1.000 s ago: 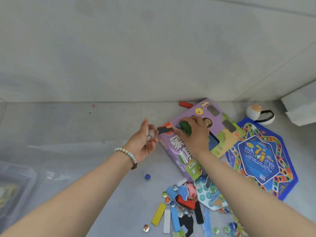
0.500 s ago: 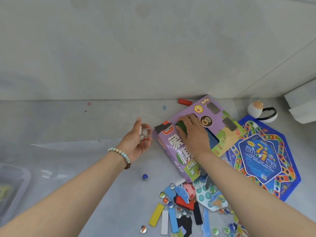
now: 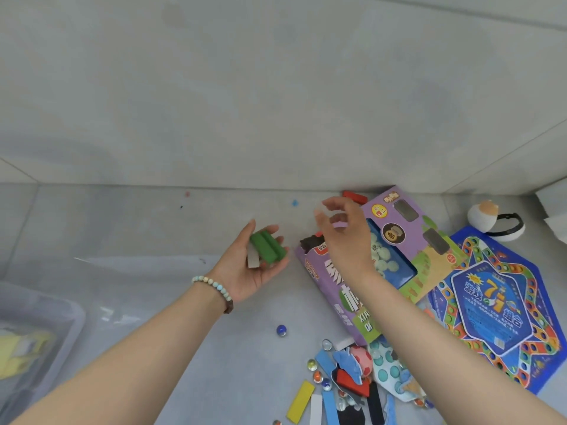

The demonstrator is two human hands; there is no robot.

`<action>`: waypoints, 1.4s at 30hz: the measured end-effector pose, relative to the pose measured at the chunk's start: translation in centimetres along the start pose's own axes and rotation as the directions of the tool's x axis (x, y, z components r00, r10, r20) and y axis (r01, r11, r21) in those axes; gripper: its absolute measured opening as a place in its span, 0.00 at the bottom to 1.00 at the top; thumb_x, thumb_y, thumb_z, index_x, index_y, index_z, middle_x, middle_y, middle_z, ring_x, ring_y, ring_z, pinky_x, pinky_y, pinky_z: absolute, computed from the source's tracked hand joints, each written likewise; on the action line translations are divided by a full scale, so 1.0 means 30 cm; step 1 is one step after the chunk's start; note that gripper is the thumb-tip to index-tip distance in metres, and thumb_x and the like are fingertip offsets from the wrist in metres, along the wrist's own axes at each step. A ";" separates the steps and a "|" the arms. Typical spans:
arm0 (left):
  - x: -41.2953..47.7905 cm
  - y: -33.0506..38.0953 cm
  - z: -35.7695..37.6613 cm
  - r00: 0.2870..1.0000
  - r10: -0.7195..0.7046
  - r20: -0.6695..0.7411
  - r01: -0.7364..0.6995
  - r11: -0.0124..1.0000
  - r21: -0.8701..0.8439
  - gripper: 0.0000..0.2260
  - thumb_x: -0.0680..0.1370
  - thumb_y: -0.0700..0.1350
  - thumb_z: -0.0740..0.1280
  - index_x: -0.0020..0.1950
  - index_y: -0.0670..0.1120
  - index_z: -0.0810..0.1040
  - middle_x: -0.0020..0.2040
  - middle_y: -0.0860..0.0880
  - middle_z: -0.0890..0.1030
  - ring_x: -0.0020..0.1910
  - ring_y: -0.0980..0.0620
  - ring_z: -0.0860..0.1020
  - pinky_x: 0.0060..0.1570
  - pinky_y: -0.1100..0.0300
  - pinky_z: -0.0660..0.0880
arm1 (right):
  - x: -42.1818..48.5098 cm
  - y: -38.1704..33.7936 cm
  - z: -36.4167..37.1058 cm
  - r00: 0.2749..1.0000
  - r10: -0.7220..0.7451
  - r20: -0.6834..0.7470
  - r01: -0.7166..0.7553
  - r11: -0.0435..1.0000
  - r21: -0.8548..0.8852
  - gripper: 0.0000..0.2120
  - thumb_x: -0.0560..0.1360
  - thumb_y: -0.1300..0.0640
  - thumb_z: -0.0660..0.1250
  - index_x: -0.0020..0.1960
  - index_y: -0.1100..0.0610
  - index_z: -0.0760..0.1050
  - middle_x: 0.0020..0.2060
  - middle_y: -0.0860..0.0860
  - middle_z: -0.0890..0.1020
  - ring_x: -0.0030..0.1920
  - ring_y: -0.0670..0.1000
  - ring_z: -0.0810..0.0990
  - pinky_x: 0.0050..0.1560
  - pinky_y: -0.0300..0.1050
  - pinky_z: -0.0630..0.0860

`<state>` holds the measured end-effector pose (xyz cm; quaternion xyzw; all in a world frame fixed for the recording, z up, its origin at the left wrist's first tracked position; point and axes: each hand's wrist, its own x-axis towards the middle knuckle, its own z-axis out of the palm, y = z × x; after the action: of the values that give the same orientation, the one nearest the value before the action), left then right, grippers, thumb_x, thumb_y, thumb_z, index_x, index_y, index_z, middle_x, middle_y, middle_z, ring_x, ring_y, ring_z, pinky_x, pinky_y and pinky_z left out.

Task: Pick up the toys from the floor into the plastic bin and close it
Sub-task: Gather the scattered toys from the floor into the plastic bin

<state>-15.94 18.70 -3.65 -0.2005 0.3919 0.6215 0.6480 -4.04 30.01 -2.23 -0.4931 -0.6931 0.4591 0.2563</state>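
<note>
My left hand [image 3: 251, 265] is palm up over the floor and holds two green blocks [image 3: 267, 247] with a white block [image 3: 253, 259] beneath them. My right hand [image 3: 343, 234] hovers with fingers spread and nothing in it, above the left end of a purple game box [image 3: 395, 240]. The clear plastic bin [image 3: 33, 338] sits at the lower left with a yellow toy inside. A pile of coloured blocks, marbles and puzzle pieces [image 3: 346, 378] lies near the bottom centre.
A blue star-shaped game board [image 3: 497, 305] lies at the right. A white and orange ball toy [image 3: 487, 216] rests near the wall. A red block [image 3: 354, 196] lies against the wall. A blue marble [image 3: 281, 330] sits alone on the floor.
The green blocks went from my right hand on the box into my left palm. My right hand lifted and spread its fingers.
</note>
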 end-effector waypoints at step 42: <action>-0.218 0.007 -0.222 0.988 -0.051 -0.146 0.066 0.993 0.100 0.18 0.79 0.57 0.59 0.41 0.45 0.78 0.39 0.47 0.79 0.35 0.51 0.80 0.22 0.63 0.76 | -0.384 0.137 0.021 0.807 0.079 0.586 0.177 0.914 -0.366 0.12 0.67 0.62 0.75 0.45 0.50 0.78 0.45 0.47 0.76 0.44 0.41 0.76 0.46 0.35 0.73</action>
<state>-17.36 9.51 -2.73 -0.2216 0.4633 0.5649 0.6458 1.71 19.57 -5.04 -0.3498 -0.8302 0.4290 -0.0665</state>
